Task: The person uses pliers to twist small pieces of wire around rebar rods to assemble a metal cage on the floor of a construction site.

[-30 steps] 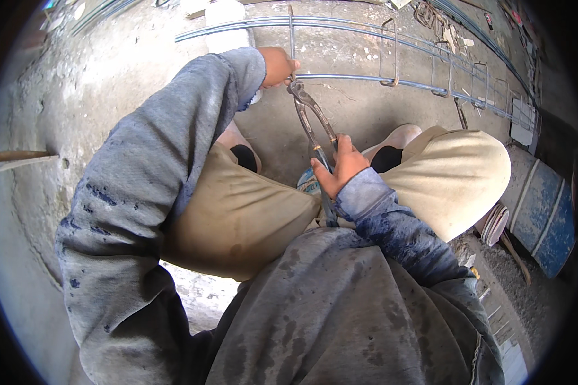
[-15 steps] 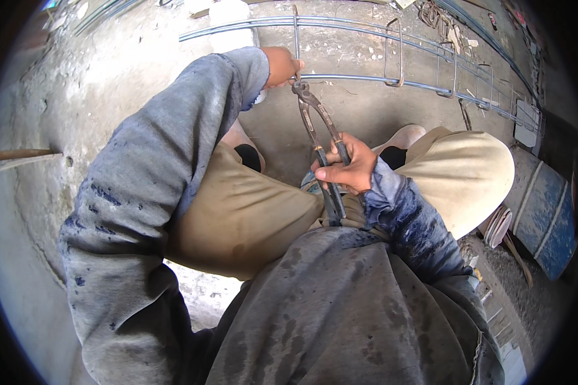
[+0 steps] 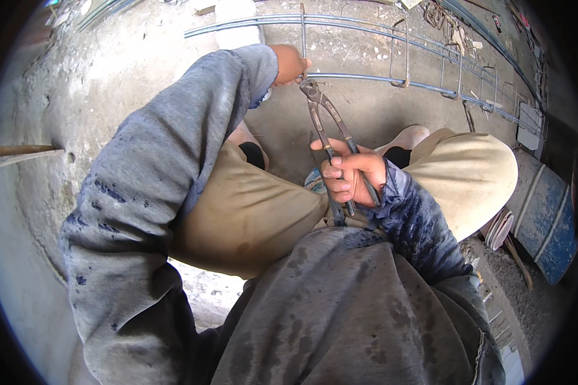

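Out in front, my left hand [image 3: 291, 65] is closed at the left end of a steel rebar cage [image 3: 359, 77], its fingertips on the upright stirrup [image 3: 304, 38] where it meets the near bar. Most of its fingers are hidden behind the wrist and sleeve. Close by those fingertips are the jaws of rusty end-cutting pincers [image 3: 321, 110], at the bar's end. My right hand [image 3: 354, 178] grips the dark pincer handles above my lap, fingers around the left handle and the other against the palm. Whether tie wire sits in the jaws is too small to tell.
Under the cage's left end lies a white block [image 3: 239, 32]. More stirrups [image 3: 401, 54] hang along the cage to the right. A blue barrel [image 3: 546, 221] and round discs [image 3: 499, 228] stand at the right. At far left is a wooden piece [image 3: 22, 154]. My bent legs flank the pincers.
My right hand has shifted its grip, with its fingers now around the left handle instead of the thumb across it. The pincers' handles appear further apart. My left hand stays at the stirrup.
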`<state>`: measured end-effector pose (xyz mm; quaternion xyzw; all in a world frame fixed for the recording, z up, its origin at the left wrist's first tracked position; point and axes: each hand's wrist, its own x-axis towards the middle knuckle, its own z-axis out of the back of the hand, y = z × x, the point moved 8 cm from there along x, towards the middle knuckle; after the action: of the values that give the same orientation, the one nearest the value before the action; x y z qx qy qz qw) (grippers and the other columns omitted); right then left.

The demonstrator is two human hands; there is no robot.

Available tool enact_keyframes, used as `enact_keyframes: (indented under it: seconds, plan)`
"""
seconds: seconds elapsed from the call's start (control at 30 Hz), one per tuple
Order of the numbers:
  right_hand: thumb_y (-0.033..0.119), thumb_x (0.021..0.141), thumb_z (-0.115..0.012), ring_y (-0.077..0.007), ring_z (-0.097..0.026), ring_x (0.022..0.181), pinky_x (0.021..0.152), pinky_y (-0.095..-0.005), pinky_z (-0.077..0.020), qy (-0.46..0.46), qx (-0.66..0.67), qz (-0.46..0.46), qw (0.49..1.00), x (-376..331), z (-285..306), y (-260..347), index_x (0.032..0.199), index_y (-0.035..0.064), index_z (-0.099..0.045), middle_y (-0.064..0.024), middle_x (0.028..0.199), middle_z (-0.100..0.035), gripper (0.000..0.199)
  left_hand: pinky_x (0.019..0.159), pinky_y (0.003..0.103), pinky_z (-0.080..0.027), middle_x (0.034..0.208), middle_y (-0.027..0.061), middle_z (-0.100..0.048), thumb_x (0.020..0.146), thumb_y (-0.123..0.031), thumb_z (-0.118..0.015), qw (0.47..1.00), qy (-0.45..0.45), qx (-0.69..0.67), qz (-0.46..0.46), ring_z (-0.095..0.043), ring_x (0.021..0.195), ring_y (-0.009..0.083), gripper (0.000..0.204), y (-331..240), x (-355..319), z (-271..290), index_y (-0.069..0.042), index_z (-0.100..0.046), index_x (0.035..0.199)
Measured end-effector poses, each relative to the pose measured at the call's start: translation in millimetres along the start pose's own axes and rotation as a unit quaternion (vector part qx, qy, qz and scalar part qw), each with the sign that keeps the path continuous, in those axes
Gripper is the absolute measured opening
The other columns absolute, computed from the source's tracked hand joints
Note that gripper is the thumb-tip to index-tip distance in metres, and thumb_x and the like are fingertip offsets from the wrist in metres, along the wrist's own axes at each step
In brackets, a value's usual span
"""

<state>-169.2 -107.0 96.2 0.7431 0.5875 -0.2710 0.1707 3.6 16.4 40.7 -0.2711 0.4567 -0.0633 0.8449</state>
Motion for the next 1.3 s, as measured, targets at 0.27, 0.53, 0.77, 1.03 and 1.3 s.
enact_keyframes:
  seconds: [0.27,0.53,0.77,1.03,1.3]
  plan:
    - [-0.006,0.079,-0.052,-0.0133,-0.042,0.054,0.05,-0.0313,-0.0368,-0.18,-0.186,0.048,0.965,3,29,3,0.12,0.0076,-0.042,-0.0054,0.076,-0.048,0.044,0.048,0.033,-0.042,0.058,0.0039,-0.051,0.096,-0.042,-0.035,1.0,0.007,0.0,-0.014,-0.049,0.051,0.0166,0.05,-1,3,-2,-0.003,-0.062,0.081]
    - [0.013,0.078,-0.061,-0.0327,-0.063,0.072,0.067,-0.0383,-0.0488,-0.404,-0.71,0.148,0.557,-9,24,38,0.117,0.0011,-0.044,-0.0185,0.076,-0.062,0.044,0.054,0.037,-0.046,0.062,0.0041,-0.056,0.095,-0.046,-0.034,1.0,-0.009,0.003,-0.007,-0.053,0.054,0.0185,0.052,1,4,-3,-0.01,-0.067,0.076]
    - [0.026,0.083,-0.061,-0.026,-0.06,0.067,0.059,-0.0343,-0.0458,-0.375,-0.544,0.232,0.714,-13,22,31,0.109,0.0012,-0.051,-0.0122,0.074,-0.059,0.038,0.049,0.034,-0.043,0.06,0.0039,-0.052,0.096,-0.042,-0.035,1.0,-0.006,0.006,-0.026,-0.05,0.05,0.0168,0.049,-3,3,-2,-0.005,-0.064,0.082]
    - [0.028,0.077,-0.07,-0.015,-0.052,0.054,0.052,-0.0292,-0.0441,-0.318,-0.521,0.187,0.77,-10,27,35,0.096,0.002,-0.05,-0.0027,0.065,-0.052,0.038,0.047,0.033,-0.042,0.056,0.0044,-0.05,0.096,-0.042,-0.035,1.0,-0.007,0.008,-0.016,-0.05,0.05,0.0163,0.05,-4,-2,0,-0.002,-0.062,0.08]
    - [0.022,0.069,-0.078,-0.0179,-0.058,0.057,0.054,-0.031,-0.0474,-0.369,-0.682,0.133,0.618,-8,17,42,0.091,0.0007,-0.045,-0.0094,0.069,-0.059,0.045,0.051,0.035,-0.044,0.053,0.007,-0.05,0.096,-0.043,-0.035,0.999,-0.025,0.018,-0.044,-0.051,0.048,0.0195,0.055,-8,-3,3,-0.003,-0.056,0.064]
